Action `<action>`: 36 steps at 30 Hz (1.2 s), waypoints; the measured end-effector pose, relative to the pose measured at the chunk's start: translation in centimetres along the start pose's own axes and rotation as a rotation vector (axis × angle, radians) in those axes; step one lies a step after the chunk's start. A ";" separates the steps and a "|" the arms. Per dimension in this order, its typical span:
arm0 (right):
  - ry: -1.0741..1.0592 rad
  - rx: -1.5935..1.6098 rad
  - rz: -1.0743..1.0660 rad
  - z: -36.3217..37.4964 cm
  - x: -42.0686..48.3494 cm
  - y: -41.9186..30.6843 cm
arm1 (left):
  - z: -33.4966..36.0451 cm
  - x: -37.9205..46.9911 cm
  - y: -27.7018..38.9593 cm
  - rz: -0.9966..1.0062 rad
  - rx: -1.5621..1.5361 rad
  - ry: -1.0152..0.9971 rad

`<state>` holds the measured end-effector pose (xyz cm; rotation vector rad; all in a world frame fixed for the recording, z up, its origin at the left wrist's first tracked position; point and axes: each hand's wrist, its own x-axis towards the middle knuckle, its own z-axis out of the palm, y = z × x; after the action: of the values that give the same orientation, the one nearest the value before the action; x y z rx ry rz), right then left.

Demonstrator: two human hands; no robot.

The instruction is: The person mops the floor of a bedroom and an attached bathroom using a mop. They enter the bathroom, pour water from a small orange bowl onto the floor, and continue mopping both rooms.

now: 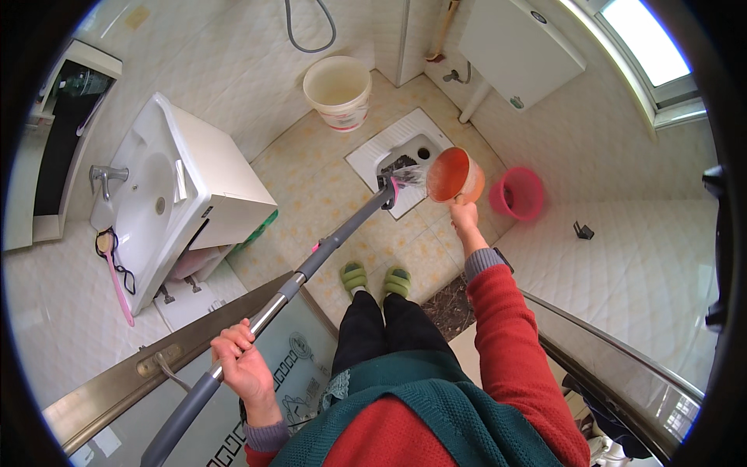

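Observation:
My left hand (244,365) grips the metal tube of a long-handled mop (344,232). The mop's grey and pink head (388,191) is over the near left edge of a white squat toilet (373,146), and dark mop material shows in the bowl. My right hand (464,215) holds an orange plastic dipper (452,175) by its handle. The dipper is tipped to the left, and water pours from it onto the mop head and into the bowl. Part of the bowl is hidden by the splash.
A large white bucket (338,96) stands beyond the toilet, and a pink wastebasket (516,194) is right of the dipper. The washbasin cabinet (224,157) is at the left. A glass door (303,344) with a metal frame lies beside my left arm. A cistern (519,52) hangs on the wall.

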<state>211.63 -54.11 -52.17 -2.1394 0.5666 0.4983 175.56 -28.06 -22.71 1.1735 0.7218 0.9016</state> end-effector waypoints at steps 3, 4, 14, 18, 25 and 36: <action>-0.007 -0.039 -0.029 -0.5 0.2 -0.7 | -0.3 -0.3 0.6 0.002 0.001 0.026; -0.017 -0.055 -0.036 -0.9 0.2 -0.8 | -0.4 -0.4 0.8 0.009 0.006 0.022; -0.245 0.493 0.220 -5.2 -0.8 -1.6 | -1.1 -1.1 1.5 0.005 0.013 0.018; -0.254 0.384 0.179 -5.3 -1.5 -1.3 | -1.1 -1.2 1.4 0.013 0.004 0.057; -0.202 0.238 0.042 -2.7 -1.9 -1.6 | -1.5 -1.9 2.0 0.025 0.006 0.033; 0.007 -0.318 -0.175 1.7 -1.1 -1.9 | -3.3 -3.5 2.8 0.014 0.033 0.049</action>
<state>211.51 -51.47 -51.33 -2.4668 0.3139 0.5099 170.50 -29.27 -20.73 1.1897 0.7717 0.9360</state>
